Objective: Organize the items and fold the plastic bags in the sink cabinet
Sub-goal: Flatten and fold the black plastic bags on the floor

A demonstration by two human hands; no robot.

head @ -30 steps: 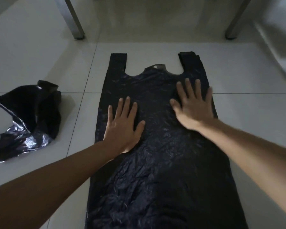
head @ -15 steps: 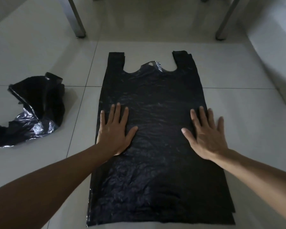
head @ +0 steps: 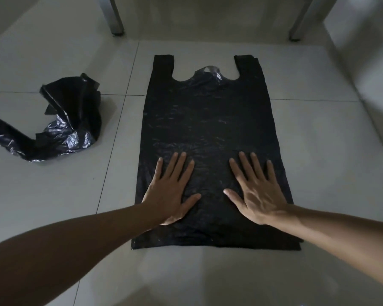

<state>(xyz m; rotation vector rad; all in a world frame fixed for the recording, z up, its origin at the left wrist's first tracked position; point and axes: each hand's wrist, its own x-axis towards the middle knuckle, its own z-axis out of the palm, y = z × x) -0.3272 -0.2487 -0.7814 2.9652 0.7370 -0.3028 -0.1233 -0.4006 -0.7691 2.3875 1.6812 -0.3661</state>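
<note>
Black flat bag [head: 208, 129] | crumpled bag [head: 60, 129] left, apart | metal legs [head: 115, 18] beyond

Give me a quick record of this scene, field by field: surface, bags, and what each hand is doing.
surface: tiled floor
flat bag: black, spread out, handles pointing away from the person
crumpled bag: black, lying apart to the left
left hand: fingers straight, palm pressing the flat bag
right hand: fingers straight, palm pressing the flat bag
background: two metal legs
</note>
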